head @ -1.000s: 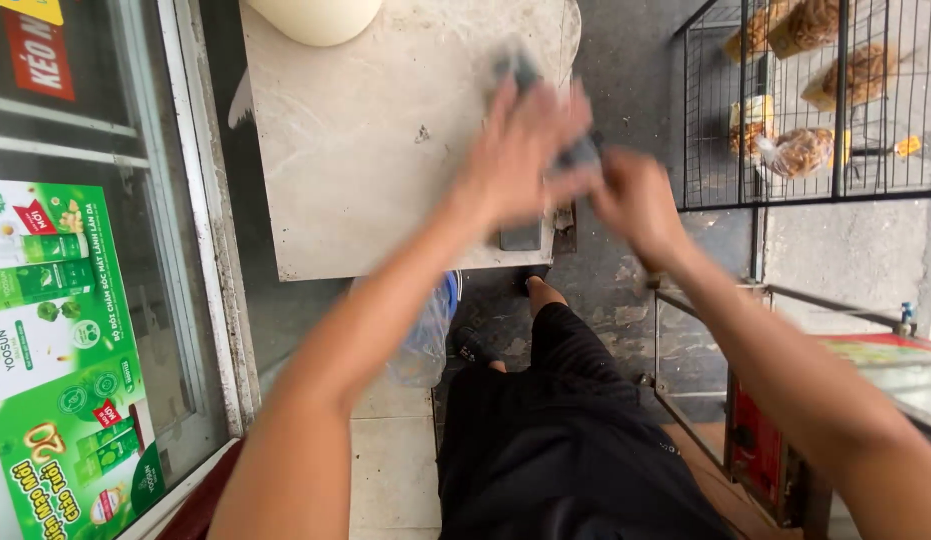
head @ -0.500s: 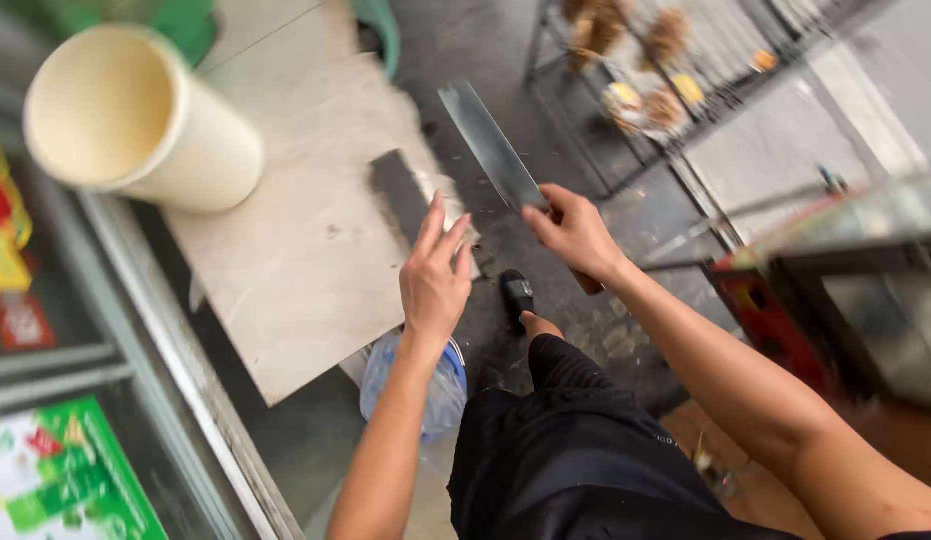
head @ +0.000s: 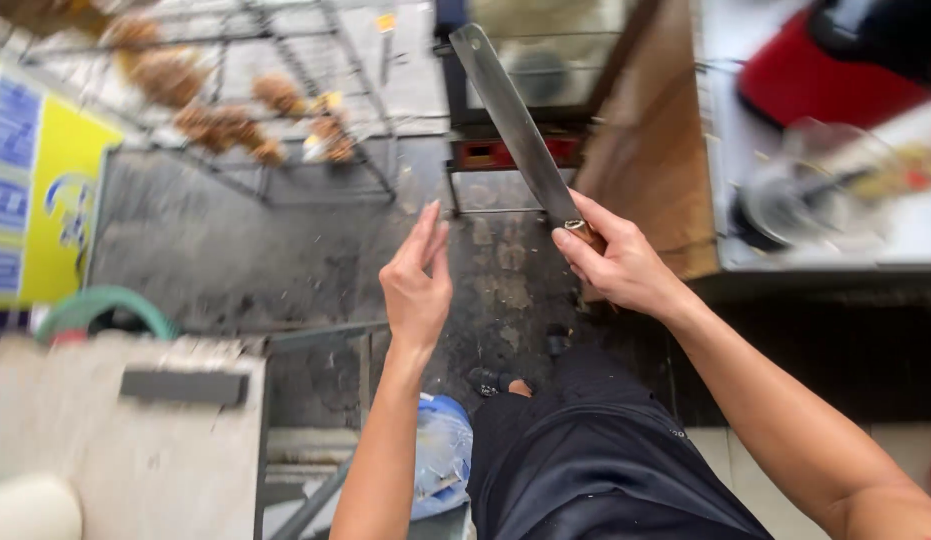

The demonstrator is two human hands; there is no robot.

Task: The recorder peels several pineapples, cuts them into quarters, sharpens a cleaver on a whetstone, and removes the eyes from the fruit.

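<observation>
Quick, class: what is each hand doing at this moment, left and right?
Left hand: open, fingers straight, holding nothing.
Right hand: closed around the handle of a long knife, blade pointing away.

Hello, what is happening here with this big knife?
A person stands over a wet floor. The right hand grips the handle of a long knife, blade raised and pointing away. The left hand is open and empty beside it, touching nothing. A dark sharpening stone lies on the pale slab to the left.

I'm seeing the long grey steel cleaver (head: pixel 513 122) pointing up and away, tilting leftward, its handle end sitting gripped above the wet floor.
</observation>
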